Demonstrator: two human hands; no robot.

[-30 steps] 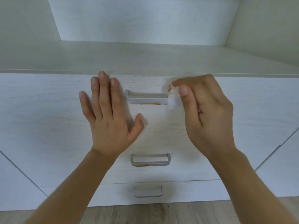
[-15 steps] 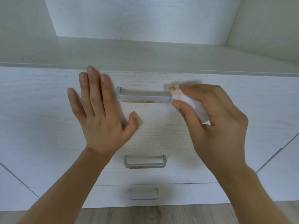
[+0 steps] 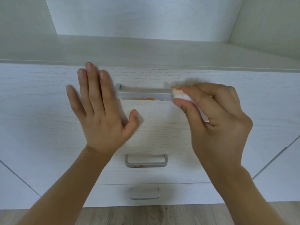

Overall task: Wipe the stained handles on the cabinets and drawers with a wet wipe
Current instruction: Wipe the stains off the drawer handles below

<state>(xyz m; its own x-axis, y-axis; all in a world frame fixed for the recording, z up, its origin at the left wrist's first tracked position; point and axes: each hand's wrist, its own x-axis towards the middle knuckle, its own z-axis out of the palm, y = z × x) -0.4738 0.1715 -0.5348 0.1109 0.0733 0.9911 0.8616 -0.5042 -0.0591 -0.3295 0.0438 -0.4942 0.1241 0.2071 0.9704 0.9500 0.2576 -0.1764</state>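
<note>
Left hand (image 3: 100,117) flat, seemingly on drawer; right hand (image 3: 214,117) pinches wipe (image 3: 180,94).

The left hand (image 3: 100,114) is lying flat with fingers straight and together, thumb spread aside, forearm reaching up from below. The right hand (image 3: 215,120) is curling, thumb and fingers pinching a wet wipe (image 3: 181,95).

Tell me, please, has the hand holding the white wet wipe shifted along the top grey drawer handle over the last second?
Hardly: the right hand keeps the stained white wet wipe at the right end of the top grey drawer handle, only turning slightly there.
</note>
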